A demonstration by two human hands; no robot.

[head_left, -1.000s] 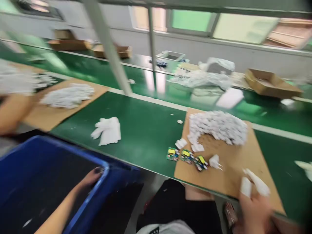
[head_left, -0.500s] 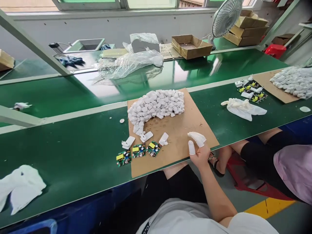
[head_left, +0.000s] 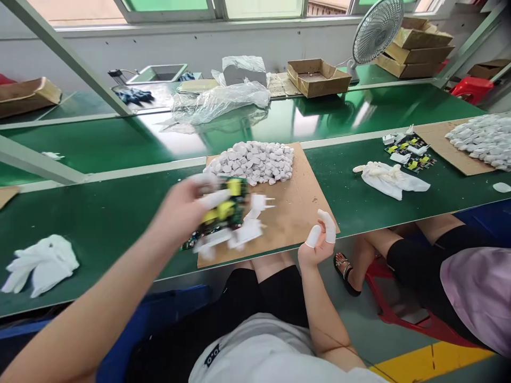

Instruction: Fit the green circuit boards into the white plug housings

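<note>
My left hand point(head_left: 186, 208), blurred by motion, is closed on a bunch of green circuit boards point(head_left: 226, 208) with yellow parts, held just above the left end of a brown cardboard sheet point(head_left: 297, 205). White plug covers point(head_left: 248, 232) lie under the hand on the sheet. A pile of white housings point(head_left: 252, 161) fills the sheet's far side. My right hand point(head_left: 318, 240) hovers at the table's front edge by the sheet's near right corner. It wears white finger cots, its fingers are apart, and it holds nothing.
White gloves point(head_left: 40, 264) lie on the green belt at left, and another pair point(head_left: 390, 178) at right. Next to me a seated person's legs point(head_left: 431, 260) show below a second sheet with boards point(head_left: 411, 151). A blue bin point(head_left: 159, 314) stands under the table.
My view swung from the blue bin on the left to the cardboard sheet. My left hand rose from the bin and now holds circuit boards over the sheet. My right hand stayed at the table edge.
</note>
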